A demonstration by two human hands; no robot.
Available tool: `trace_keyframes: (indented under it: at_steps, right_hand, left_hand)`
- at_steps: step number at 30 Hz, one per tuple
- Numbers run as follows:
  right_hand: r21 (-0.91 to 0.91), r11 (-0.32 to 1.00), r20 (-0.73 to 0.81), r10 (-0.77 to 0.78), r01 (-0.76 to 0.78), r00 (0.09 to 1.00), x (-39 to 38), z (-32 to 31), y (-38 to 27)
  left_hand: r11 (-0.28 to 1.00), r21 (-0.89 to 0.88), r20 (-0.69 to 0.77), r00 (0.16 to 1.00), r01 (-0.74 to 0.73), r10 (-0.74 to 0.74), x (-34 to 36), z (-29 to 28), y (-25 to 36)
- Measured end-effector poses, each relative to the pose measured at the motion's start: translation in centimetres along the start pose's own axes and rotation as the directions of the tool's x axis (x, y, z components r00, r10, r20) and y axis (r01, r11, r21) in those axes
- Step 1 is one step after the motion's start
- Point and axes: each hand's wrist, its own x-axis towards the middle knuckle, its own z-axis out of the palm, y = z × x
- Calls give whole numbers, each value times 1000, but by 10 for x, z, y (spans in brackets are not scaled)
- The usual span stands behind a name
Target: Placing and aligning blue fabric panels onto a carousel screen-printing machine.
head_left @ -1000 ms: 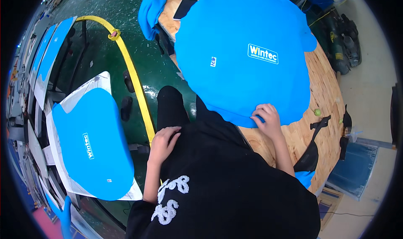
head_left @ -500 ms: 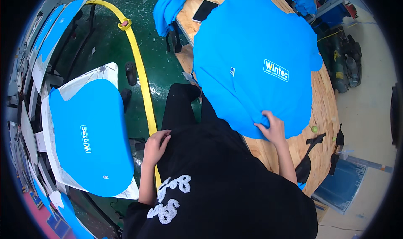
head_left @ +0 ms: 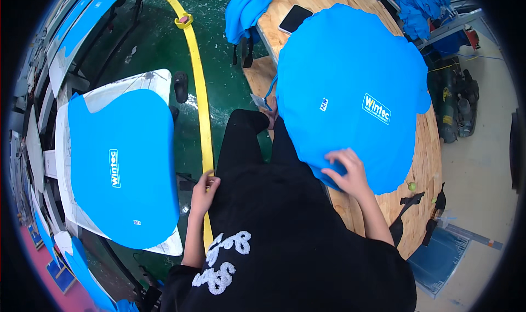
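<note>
A large blue fabric piece, with a white printed label and a small printed mark, lies spread over the wooden table at the right. My right hand is over its near edge, fingers apart and slightly bent, with no cloth pinched between them; whether the fingertips touch it I cannot tell. My left hand hangs beside my lap, close to a yellow strip. Its fingers are loosely bent and nothing shows in them. Another blue fabric piece lies smooth on a white board at the left.
A dark-screened phone lies at the table's far left corner, near bunched blue cloth. Dark straps lie at the table's near right. More boards with blue cloth stand far left. A black shoe is on the green floor.
My right hand has released the pinched fold near the cloth's edge, and the cloth lies flatter there. My left fingers have bent more. The view has shifted slightly.
</note>
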Motion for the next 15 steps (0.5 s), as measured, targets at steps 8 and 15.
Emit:
trace_keyframes:
  at_steps: [8,15]
  right_hand:
    - [-25,990,491,135,-140,861,4,69,-51]
    - [595,748,490,-49,-294,870,61,138,-86]
  left_hand:
    - [-136,-883,-291,751,-449,-592,-26,-26,-59]
    - [-476,-803,-142,891,-358,-431,-23,-25,-64]
